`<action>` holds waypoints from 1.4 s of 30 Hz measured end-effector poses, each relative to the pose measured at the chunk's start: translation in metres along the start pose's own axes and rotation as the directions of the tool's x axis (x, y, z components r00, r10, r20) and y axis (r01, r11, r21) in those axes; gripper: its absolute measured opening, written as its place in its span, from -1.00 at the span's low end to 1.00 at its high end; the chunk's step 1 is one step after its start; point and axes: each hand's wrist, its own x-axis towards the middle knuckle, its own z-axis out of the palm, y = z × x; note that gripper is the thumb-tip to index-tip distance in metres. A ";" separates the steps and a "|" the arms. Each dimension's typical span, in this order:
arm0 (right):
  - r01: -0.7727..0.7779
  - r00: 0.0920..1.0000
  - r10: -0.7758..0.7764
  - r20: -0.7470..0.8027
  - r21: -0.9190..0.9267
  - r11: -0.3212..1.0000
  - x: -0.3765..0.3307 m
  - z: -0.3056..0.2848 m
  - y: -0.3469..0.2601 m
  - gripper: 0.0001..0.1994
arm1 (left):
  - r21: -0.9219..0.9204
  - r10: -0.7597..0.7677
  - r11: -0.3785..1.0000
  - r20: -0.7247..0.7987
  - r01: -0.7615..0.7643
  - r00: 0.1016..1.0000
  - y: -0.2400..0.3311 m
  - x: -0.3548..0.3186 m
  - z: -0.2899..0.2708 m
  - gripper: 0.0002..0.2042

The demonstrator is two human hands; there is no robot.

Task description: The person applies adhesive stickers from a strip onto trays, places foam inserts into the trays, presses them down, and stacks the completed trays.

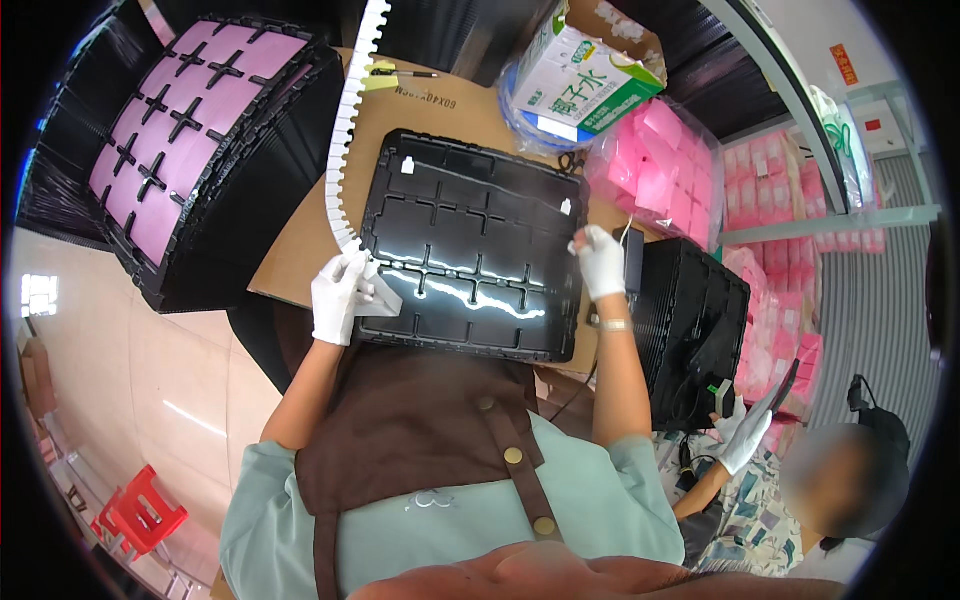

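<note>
A black plastic tray with raised cross-shaped ribs lies in front of me. One small white piece sits near its far left corner, and another white piece near its far right. My left hand, in a white glove, is closed at the tray's left edge on the near end of a long white toothed strip. A pale grey block-like piece shows beside those fingers, over the tray. Above the tray's right edge, my gloved right hand has its fingers curled together; whatever they hold is too small to make out.
Brown cardboard lies under the tray, with a pen at the back. Black trays with pink sheets stand left. A green-and-white carton, bagged pink pieces and stacked black trays stand right, near a co-worker's gloved hand.
</note>
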 end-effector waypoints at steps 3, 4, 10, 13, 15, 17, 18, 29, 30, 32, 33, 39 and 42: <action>-0.027 0.999 0.020 -0.035 -0.220 0.975 0.049 0.015 0.003 -0.85 | -0.029 0.002 1.000 -0.009 -0.002 1.000 0.005 -0.001 -0.008 -0.79; 0.001 0.999 -0.014 -0.044 -0.287 0.958 0.059 0.020 0.007 -0.85 | -0.028 0.000 1.000 -0.020 -0.001 1.000 0.006 -0.003 -0.012 -0.79; -0.085 0.976 0.101 0.195 -0.086 0.993 0.080 0.017 0.037 -0.90 | -0.071 -0.056 0.996 -0.116 0.048 0.992 0.000 -0.006 -0.032 -0.77; -0.075 0.992 0.086 0.097 -0.113 0.991 0.084 0.025 0.036 -0.92 | -0.084 -0.060 0.995 -0.121 0.050 0.991 -0.006 -0.002 -0.036 -0.77; -0.047 0.996 0.055 0.071 -0.119 0.992 0.084 0.026 0.040 -0.93 | -0.075 -0.065 0.996 -0.114 0.057 0.991 -0.006 0.000 -0.035 -0.78; -0.004 0.993 0.047 0.112 -0.351 0.936 0.076 0.018 -0.005 -0.93 | -0.070 -0.072 0.995 -0.121 0.064 0.990 -0.006 0.001 -0.036 -0.78; -0.032 0.994 0.070 0.087 -0.374 0.927 0.074 0.018 -0.009 -0.92 | -0.077 -0.073 0.995 -0.128 0.064 0.989 -0.004 0.002 -0.036 -0.78; 0.125 0.992 -0.121 -0.035 0.192 0.973 0.068 0.036 -0.036 -0.94 | -0.015 -0.021 1.000 -0.193 0.019 0.981 -0.016 0.002 -0.049 -0.75; 0.178 0.983 -0.184 0.022 0.157 0.971 0.066 0.041 -0.077 -0.94 | -0.001 0.013 1.000 -0.168 -0.014 0.986 -0.016 0.002 -0.050 -0.74; 0.206 0.953 -0.246 0.178 0.217 0.954 0.076 0.085 -0.106 -0.92 | 0.000 0.038 0.999 -0.127 -0.038 0.991 -0.002 0.001 -0.046 -0.72; 0.232 0.927 -0.292 0.234 0.254 0.939 0.081 0.110 -0.122 -0.91 | -0.011 0.072 0.997 -0.120 -0.074 0.990 0.001 0.001 -0.048 -0.72; 0.321 0.901 -0.307 0.307 0.005 0.947 0.107 0.181 -0.171 -0.92 | -0.008 0.149 0.989 -0.100 -0.150 0.984 0.001 -0.008 -0.063 -0.76; 0.413 0.819 -0.357 0.450 -0.029 0.910 0.112 0.170 -0.180 -0.93 | -0.005 0.066 0.998 -0.135 -0.067 0.989 0.001 -0.013 -0.074 -0.79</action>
